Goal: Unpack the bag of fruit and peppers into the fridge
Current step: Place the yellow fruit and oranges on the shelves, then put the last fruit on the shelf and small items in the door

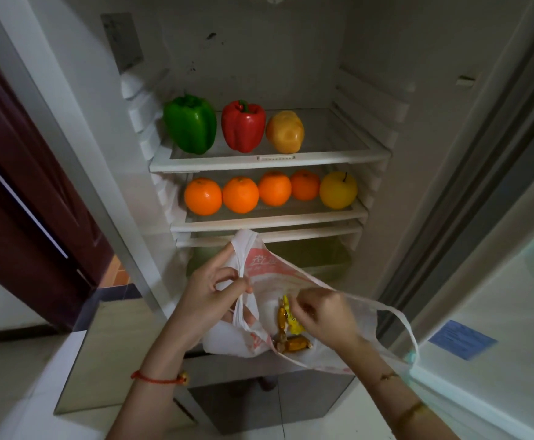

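filling fridge shelves (268, 162): 3 peppers (243, 126), 4 oranges (240, 195), 1 apple (338, 190); both hands (210, 289) gripping bag (265, 274)

Three peppers are counted on the upper shelf (268, 161): one green pepper (190, 123), one red pepper (243, 126), one yellow pepper (285, 132). On the second shelf (268, 219), four oranges (203, 196) and one yellow apple (338, 190) are seen.
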The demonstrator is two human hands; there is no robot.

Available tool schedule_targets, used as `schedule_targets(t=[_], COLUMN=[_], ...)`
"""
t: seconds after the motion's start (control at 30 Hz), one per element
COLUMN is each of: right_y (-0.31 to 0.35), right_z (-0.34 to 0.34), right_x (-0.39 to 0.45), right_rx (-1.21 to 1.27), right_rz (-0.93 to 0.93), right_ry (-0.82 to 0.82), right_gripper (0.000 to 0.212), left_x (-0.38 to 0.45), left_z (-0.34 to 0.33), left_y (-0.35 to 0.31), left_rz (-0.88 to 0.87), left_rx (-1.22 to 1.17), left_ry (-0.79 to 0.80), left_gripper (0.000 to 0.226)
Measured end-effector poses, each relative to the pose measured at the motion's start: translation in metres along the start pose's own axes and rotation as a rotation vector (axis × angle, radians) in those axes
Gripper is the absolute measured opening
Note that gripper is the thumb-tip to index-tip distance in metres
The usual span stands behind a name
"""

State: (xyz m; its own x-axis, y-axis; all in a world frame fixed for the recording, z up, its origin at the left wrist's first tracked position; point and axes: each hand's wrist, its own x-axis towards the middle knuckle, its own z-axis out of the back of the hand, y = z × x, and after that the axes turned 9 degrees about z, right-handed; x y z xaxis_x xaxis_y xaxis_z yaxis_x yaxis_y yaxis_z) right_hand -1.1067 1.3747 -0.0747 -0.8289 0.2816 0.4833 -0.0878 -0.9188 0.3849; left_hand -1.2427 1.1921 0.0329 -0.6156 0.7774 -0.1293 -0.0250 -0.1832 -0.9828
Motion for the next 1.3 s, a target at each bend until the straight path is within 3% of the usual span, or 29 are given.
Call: schedule_targets(t=[0.13,0.23,0.37,0.73,0.87,1.03,1.3], right_y=[-0.027,-0.042,-0.048,-0.037,-0.036,-0.028,-0.016], right_z=[-0.051,-0.080,-0.104,-0.124,-0.128,-0.128,-0.102], right_x=[-0.001,0.006,0.005,0.019,0.020,0.023,0.017], right_rx=[-0.154,-0.130,-0.221,-0.268,-0.218,-0.220,0.045], right_rz=[-0.364,-0.537,-0.594,-0.630,-0.698,-0.725,-0.893], right_ry=[0.439,0.530,0.580,0.564,0.542,0.518,0.409], right_gripper=[0.038,0.035,0.029,0.040,0.056,0.038,0.039], left_x=[-0.009,-0.012,-0.013,-0.008,-0.006,-0.006,-0.005], left_z=[0.000,0.000,0.000,0.005,0.005,0.006,0.001], left_y=[0.001,0.000,0.000,0.001,0.002,0.002,0.001], left_rz=[0.009,0.033,0.031,0.072,0.080,0.088,0.069], left_rx=[-0.008,-0.022,0.002,0.039,0.041,0.035,0.018], left_ry=[0.021,0.015,0.018,0.039,0.053,0.069,0.107], left_gripper=[0.066,0.065,0.065,0.066,0.065,0.067,0.066])
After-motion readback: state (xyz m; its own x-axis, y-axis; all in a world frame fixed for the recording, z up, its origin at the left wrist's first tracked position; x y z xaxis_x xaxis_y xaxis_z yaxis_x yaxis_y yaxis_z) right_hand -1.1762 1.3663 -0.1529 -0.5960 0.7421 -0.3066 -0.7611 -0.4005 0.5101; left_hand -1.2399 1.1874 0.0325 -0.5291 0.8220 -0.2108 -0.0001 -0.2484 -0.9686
